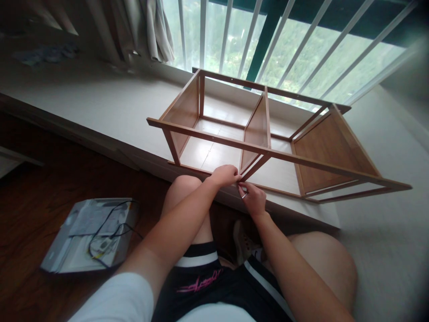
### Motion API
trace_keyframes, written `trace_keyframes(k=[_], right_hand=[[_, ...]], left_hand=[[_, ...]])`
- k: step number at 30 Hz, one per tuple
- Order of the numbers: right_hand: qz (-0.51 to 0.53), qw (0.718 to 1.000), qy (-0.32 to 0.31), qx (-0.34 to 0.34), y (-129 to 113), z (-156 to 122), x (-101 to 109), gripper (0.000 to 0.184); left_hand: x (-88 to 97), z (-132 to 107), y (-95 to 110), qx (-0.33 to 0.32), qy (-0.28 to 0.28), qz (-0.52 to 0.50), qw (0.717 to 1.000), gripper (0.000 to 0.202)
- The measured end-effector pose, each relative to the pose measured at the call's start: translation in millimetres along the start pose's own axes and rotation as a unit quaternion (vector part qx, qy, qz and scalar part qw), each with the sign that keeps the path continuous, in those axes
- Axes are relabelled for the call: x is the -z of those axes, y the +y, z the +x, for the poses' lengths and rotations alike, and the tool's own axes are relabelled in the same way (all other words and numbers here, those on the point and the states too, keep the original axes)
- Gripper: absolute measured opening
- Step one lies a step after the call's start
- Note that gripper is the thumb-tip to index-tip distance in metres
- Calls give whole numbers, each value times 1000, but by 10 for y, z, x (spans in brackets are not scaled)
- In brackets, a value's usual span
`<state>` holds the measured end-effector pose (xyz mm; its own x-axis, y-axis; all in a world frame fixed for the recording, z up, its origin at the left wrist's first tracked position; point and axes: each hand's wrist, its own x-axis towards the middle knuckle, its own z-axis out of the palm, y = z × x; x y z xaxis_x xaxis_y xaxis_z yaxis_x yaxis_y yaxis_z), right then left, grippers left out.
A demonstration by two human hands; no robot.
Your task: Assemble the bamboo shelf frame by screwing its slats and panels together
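Head view: left hand (225, 175) and ringed right hand (254, 200) nearly meet at the near edge of a brown, open-framed wooden rack (257, 129); their grip cannot be told.

I have a wide window (311, 58) ahead, with white bars (203, 36) and a dark green post (264, 44), and blurred greenery outside. Daylight comes through it onto a pale ledge (100, 98), while my far left is dim. A grey curtain (157, 31) hangs at the window's left. I see a dark reddish-brown floor (83, 165) below and a pale wall (382, 241) on my right.
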<state>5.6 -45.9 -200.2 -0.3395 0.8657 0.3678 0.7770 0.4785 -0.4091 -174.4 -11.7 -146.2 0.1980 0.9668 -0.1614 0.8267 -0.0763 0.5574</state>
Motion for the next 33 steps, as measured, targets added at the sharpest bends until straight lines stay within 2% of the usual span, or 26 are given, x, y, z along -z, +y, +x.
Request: trace_keyframes(k=[7, 15, 23, 33], right_hand=[[-31, 999, 15, -20, -24, -12, -19, 22], [-61, 997, 37, -27, -47, -27, -68, 27], [-53, 998, 26, -27, -46, -29, -70, 26], [-63, 993, 16, -101, -109, -4, -91, 28]], left_hand=[[-54, 138, -42, 62, -3, -26, 998, 29], [-63, 202, -90, 60, -10, -60, 996, 26], [-46, 209, -70, 64, -26, -90, 994, 21], [-52, 219, -71, 74, -32, -97, 992, 18]])
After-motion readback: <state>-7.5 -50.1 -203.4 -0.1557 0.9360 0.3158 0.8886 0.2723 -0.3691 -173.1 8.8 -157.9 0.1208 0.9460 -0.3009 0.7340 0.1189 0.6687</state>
